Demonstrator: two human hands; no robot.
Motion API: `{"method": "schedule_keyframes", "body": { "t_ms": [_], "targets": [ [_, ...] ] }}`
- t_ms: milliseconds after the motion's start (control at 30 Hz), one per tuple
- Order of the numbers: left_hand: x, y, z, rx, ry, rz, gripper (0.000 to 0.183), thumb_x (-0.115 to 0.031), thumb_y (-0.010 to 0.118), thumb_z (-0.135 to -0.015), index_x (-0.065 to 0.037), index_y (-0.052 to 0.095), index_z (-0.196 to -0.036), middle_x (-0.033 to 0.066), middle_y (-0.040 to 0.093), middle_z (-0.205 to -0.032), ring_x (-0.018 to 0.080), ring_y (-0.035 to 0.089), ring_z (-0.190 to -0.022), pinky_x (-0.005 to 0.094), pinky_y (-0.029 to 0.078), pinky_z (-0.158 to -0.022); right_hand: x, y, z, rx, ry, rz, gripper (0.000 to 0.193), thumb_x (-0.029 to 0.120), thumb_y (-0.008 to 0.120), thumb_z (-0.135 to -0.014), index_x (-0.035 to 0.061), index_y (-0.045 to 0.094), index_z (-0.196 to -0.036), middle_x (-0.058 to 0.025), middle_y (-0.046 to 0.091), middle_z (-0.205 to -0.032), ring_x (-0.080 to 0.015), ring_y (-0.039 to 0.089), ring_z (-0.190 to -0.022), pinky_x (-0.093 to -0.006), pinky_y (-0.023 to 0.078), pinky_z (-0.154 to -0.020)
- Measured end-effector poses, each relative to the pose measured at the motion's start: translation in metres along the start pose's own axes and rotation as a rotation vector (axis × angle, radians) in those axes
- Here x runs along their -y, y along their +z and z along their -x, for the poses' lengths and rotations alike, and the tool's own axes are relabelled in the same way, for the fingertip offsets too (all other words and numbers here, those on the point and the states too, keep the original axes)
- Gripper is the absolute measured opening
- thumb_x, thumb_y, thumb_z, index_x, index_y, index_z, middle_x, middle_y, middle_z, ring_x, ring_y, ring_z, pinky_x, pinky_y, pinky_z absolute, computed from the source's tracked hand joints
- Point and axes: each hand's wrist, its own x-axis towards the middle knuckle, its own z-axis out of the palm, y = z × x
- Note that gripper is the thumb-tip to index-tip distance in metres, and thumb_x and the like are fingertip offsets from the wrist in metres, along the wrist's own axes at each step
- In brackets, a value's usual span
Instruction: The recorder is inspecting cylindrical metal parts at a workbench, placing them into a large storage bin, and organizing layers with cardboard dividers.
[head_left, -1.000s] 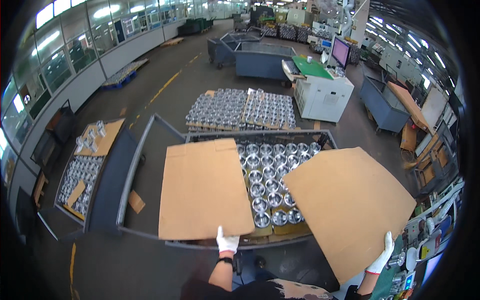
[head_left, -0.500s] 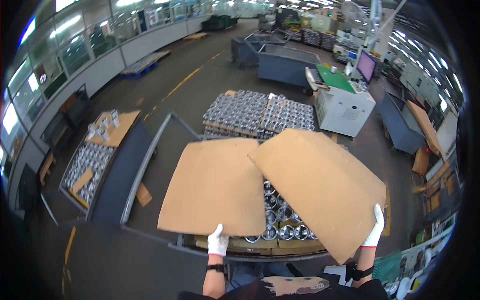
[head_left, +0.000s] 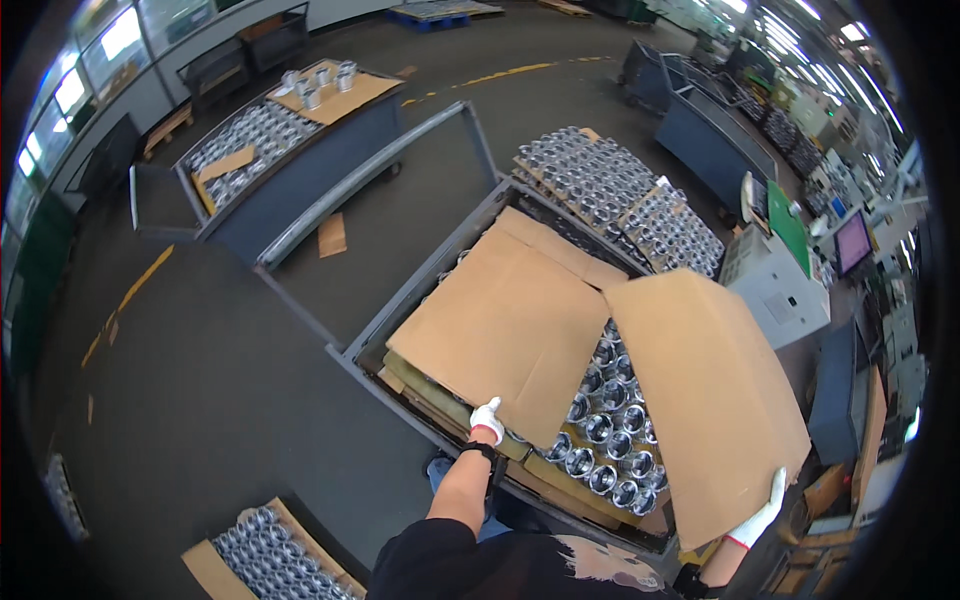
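Observation:
My left hand (head_left: 487, 421), in a white glove, grips the near edge of a brown cardboard sheet (head_left: 505, 320), its thumb on top. This sheet lies over the left part of a grey metal cart (head_left: 375, 330). In my right hand (head_left: 763, 512), also gloved, is the outer edge of a second cardboard sheet (head_left: 715, 400), held tilted over the cart's right side. Between the two sheets show rows of shiny round metal parts (head_left: 612, 425), standing in the cart. The fingers under both sheets are hidden.
Another cart of metal parts (head_left: 255, 135) stands at the far left. Stacked parts (head_left: 600, 185) lie beyond my cart, beside a white cabinet (head_left: 770, 285) with a screen (head_left: 853, 243). More parts (head_left: 275, 550) sit at the lower left. A cardboard scrap (head_left: 332, 235) lies on the floor.
The view has swung left, shifting the scene rightward and tilting it. The left sheet now lies lower, flatter within the cart's frame. Both hands keep hold of their sheets; more metal parts show between them.

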Motion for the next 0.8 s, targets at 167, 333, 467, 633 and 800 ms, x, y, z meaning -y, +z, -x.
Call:
{"method": "schedule_keyframes", "body": {
  "t_ms": [167, 333, 467, 633, 800],
  "targets": [
    [-0.008, -0.015, -0.003, -0.103, 0.057, 0.004, 0.038, -0.01, 0.072, -0.086, -0.007, 0.062, -0.122, 0.007, 0.066, -0.115, 0.0256, 0.061, -0.102, 0.0421, 0.05, -0.086, -0.012, -0.048, -0.033, -0.007, -0.005, 0.05, 0.061, 0.038, 0.059, -0.093, -0.0023, 0.046, -0.136, -0.0167, 0.057, -0.129, -0.0296, 0.06, -0.111, -0.0404, 0.051, -0.093],
    [-0.01, -0.03, -0.002, -0.119, 0.194, 0.081, 0.043, -0.005, 0.074, -0.083, -0.009, 0.06, -0.123, 0.0056, 0.065, -0.113, 0.0275, 0.061, -0.097, 0.0434, 0.052, -0.085, -0.018, -0.025, -0.026, -0.007, 0.089, 0.075, 0.062, 0.04, 0.06, -0.092, -0.0016, 0.047, -0.135, -0.0164, 0.058, -0.127, -0.0295, 0.061, -0.109, -0.0409, 0.051, -0.092],
    [0.004, -0.041, -0.005, -0.111, 0.2, 0.154, 0.043, -0.004, 0.073, -0.083, -0.008, 0.059, -0.123, 0.0064, 0.064, -0.115, 0.028, 0.06, -0.099, 0.0445, 0.052, -0.087, -0.025, 0.0, -0.017, -0.042, 0.111, 0.126, 0.058, 0.038, 0.059, -0.093, 0.0004, 0.047, -0.136, -0.0166, 0.06, -0.126, -0.0314, 0.062, -0.109, -0.043, 0.053, -0.092],
    [-0.011, -0.039, -0.015, -0.184, 0.083, 0.046, 0.042, -0.004, 0.072, -0.084, -0.006, 0.058, -0.123, 0.0097, 0.063, -0.121, 0.0303, 0.061, -0.105, 0.0458, 0.051, -0.092, -0.038, -0.012, -0.03, -0.05, 0.078, 0.197, 0.055, 0.035, 0.06, -0.092, 0.0021, 0.049, -0.134, -0.016, 0.061, -0.123, -0.0308, 0.063, -0.106, -0.0434, 0.053, -0.09],
    [-0.014, -0.049, -0.04, -0.179, 0.023, 0.127, 0.045, -0.023, 0.068, -0.091, -0.007, 0.055, -0.131, 0.0112, 0.06, -0.13, 0.0309, 0.059, -0.111, 0.0439, 0.044, -0.102, -0.051, 0.019, -0.018, -0.011, 0.117, 0.18, 0.054, 0.036, 0.061, -0.091, -0.0013, 0.052, -0.13, -0.0154, 0.063, -0.119, -0.0297, 0.064, -0.103, -0.0416, 0.053, -0.089]
  ]
}}
